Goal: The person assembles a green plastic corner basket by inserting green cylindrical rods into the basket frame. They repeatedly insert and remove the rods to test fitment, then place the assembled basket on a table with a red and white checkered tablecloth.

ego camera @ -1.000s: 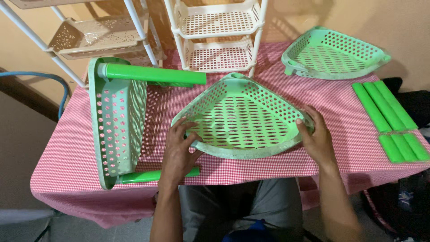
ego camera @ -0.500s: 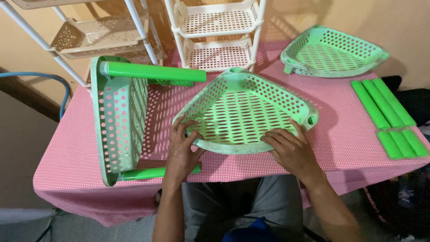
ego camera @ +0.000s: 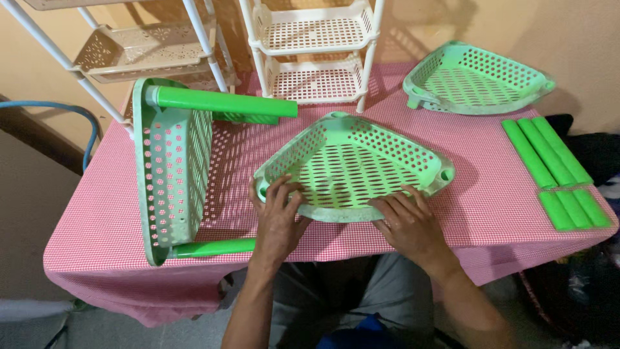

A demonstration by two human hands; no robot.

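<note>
**Tray near the table edge, held only by fingertips**

Middle green tray (ego camera: 352, 165) lies flat near the front edge of the checked table (ego camera: 116, 194). Left hand (ego camera: 279, 216) and right hand (ego camera: 410, 223) rest fingers on its front rim, not clenched. A pull toward the body could tip it off. Tray on its side (ego camera: 171, 161) (tubes (ego camera: 219, 101) fitted) could topple if bumped.

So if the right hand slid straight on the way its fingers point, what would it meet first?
The right hand already rests on the near rim of the light green perforated plastic corner tray. Its fingers point up-left, so it would likely cross that tray's slotted floor, then its far wall.
</note>
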